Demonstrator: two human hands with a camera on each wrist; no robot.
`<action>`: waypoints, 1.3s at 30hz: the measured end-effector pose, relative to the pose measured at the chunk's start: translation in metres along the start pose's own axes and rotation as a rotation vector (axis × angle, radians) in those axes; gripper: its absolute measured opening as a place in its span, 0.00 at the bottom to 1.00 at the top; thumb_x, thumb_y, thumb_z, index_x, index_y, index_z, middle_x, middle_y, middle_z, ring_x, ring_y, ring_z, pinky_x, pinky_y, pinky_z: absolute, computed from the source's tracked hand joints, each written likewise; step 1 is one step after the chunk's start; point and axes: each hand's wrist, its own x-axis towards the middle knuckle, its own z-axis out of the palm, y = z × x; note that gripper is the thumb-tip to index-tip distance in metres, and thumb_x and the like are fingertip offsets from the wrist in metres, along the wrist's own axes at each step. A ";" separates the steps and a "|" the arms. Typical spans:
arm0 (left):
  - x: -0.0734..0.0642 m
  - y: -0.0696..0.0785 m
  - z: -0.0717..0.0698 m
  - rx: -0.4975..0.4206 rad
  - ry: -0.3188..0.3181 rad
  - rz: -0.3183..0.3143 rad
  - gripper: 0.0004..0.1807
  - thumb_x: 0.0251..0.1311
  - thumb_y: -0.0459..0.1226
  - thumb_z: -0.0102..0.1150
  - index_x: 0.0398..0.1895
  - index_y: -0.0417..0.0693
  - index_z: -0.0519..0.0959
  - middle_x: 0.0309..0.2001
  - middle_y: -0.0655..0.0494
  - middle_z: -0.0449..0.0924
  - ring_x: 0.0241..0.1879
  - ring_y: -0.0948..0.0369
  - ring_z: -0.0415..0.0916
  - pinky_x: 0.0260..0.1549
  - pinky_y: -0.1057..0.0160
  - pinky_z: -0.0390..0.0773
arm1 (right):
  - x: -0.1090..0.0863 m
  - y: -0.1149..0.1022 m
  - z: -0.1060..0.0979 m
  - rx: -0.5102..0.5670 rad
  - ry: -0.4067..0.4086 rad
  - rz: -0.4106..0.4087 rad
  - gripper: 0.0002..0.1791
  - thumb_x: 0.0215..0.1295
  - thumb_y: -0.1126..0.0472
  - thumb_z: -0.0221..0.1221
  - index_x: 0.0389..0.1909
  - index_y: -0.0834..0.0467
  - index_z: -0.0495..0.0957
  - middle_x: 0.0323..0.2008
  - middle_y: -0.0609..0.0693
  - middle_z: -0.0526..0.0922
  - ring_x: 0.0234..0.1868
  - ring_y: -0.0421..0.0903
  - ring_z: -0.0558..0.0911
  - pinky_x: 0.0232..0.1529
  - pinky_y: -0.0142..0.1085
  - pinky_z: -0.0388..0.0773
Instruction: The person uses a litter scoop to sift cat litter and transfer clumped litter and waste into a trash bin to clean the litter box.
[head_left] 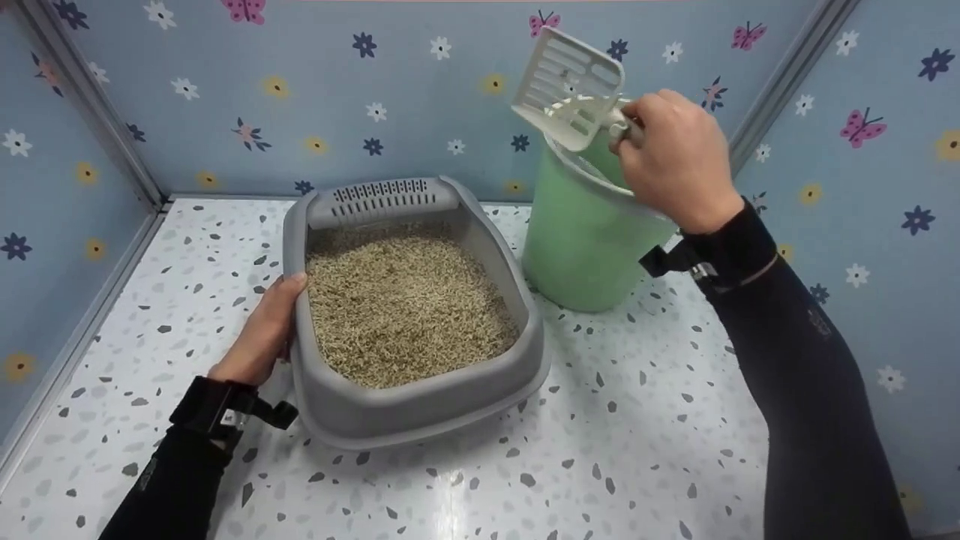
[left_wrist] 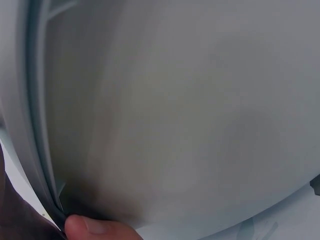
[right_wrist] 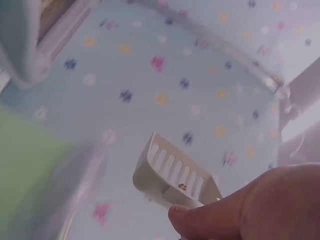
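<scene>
My right hand grips the handle of a pale slotted litter scoop, raised over the rim of a green bin. In the right wrist view a small bit of litter sits in the scoop's slotted bed. On the left, my left hand holds the side rim of a grey litter box, thumb on top of the edge. Beige pellet litter fills the box floor. The left wrist view is mostly the box's outer wall, with a fingertip at its lower edge.
The box and bin stand side by side on a white speckled tabletop. Blue flower-patterned panels rise behind and at both sides, joined by metal strips. A clear liner shows along the bin's rim.
</scene>
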 end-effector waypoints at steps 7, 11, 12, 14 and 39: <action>-0.001 0.001 0.000 0.011 0.018 -0.017 0.31 0.85 0.63 0.43 0.43 0.44 0.70 0.20 0.60 0.70 0.13 0.64 0.61 0.10 0.65 0.62 | -0.005 -0.054 0.031 0.053 -0.182 -0.116 0.13 0.79 0.62 0.66 0.54 0.67 0.87 0.47 0.61 0.89 0.43 0.57 0.86 0.48 0.52 0.88; -0.001 0.002 0.000 0.000 -0.001 -0.016 0.33 0.85 0.64 0.43 0.44 0.41 0.70 0.19 0.60 0.70 0.12 0.65 0.60 0.10 0.65 0.61 | -0.005 -0.074 0.054 0.029 -0.369 -0.134 0.14 0.78 0.58 0.66 0.54 0.64 0.88 0.46 0.58 0.88 0.43 0.55 0.85 0.48 0.52 0.86; -0.001 0.002 0.000 0.000 -0.004 -0.018 0.33 0.85 0.64 0.43 0.44 0.41 0.70 0.19 0.60 0.69 0.13 0.65 0.60 0.10 0.65 0.61 | -0.005 -0.078 0.061 0.038 -0.422 -0.130 0.14 0.78 0.58 0.66 0.54 0.63 0.88 0.46 0.57 0.88 0.43 0.55 0.85 0.48 0.51 0.86; -0.001 0.002 0.000 0.003 -0.006 -0.021 0.33 0.85 0.65 0.43 0.44 0.43 0.69 0.19 0.61 0.69 0.13 0.65 0.59 0.10 0.65 0.61 | -0.003 -0.085 0.074 0.066 -0.527 -0.116 0.13 0.78 0.59 0.66 0.55 0.63 0.87 0.46 0.56 0.89 0.42 0.54 0.85 0.48 0.49 0.86; -0.001 0.000 -0.002 0.033 0.019 -0.077 0.30 0.83 0.67 0.44 0.53 0.48 0.68 0.27 0.57 0.73 0.19 0.60 0.71 0.13 0.60 0.72 | 0.004 -0.121 0.191 0.115 -1.243 -0.171 0.25 0.80 0.66 0.57 0.16 0.54 0.72 0.16 0.49 0.76 0.17 0.41 0.67 0.27 0.35 0.63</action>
